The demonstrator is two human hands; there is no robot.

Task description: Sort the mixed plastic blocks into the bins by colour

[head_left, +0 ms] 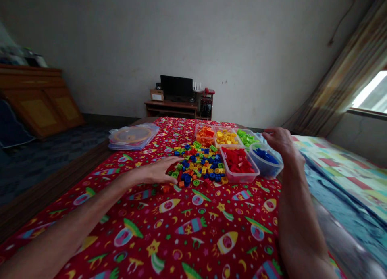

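Red rocket cloth (193, 230) carries the brick pile (201, 166), lying just right of the left hand (159, 174), the nearer one, fingers flat and released at its edge. Right hand (279, 140) hovers over the blue tub (266, 160), fingers curled; can't tell if they hold anything.

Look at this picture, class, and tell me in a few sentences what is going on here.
A person has both bare arms stretched over a red rocket-print cloth. The left hand lies flat at the edge of a mixed pile of coloured bricks. The right hand is at the far side of a bowl of blue bricks. Next to it stands a tub of red bricks, with orange, yellow and green tubs behind.
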